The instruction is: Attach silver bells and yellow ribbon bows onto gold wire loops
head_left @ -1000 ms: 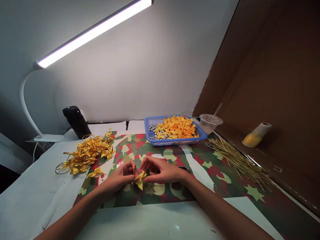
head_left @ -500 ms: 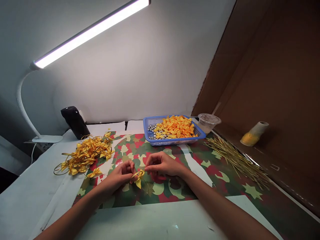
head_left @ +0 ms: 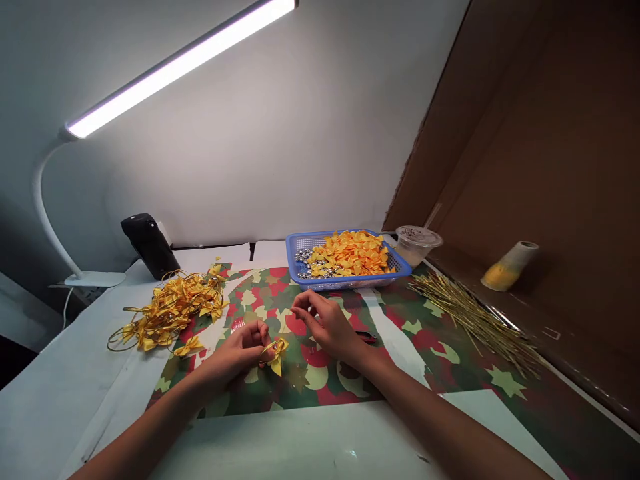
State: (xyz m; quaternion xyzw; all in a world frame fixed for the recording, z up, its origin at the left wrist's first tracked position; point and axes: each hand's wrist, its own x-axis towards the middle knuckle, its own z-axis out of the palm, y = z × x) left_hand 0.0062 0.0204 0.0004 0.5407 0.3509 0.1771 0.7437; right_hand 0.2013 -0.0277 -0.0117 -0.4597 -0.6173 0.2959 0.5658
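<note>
My left hand (head_left: 234,353) pinches a small yellow ribbon bow (head_left: 276,355) with a thin gold wire loop at its fingertips, over the camouflage-print mat (head_left: 320,393). My right hand (head_left: 325,325) hangs apart from the bow, above the mat, its fingertips drawn close together with nothing visible between them. Beyond it stands a blue plastic basket (head_left: 350,283) holding orange ribbon bows (head_left: 350,253) and silver beads (head_left: 310,265). A tangled heap of yellow bows on gold wire (head_left: 173,310) lies left of my left hand.
A bundle of thin gold sticks (head_left: 475,320) lies at right, by a yellow thread spool (head_left: 510,267) on brown cardboard (head_left: 525,153). A lidded plastic cup (head_left: 417,245), black device (head_left: 149,245) and white desk lamp (head_left: 50,207) stand behind.
My right hand has let go of the bow and moved up and right, toward the basket. My left hand still pinches the bow in nearly the same place.
</note>
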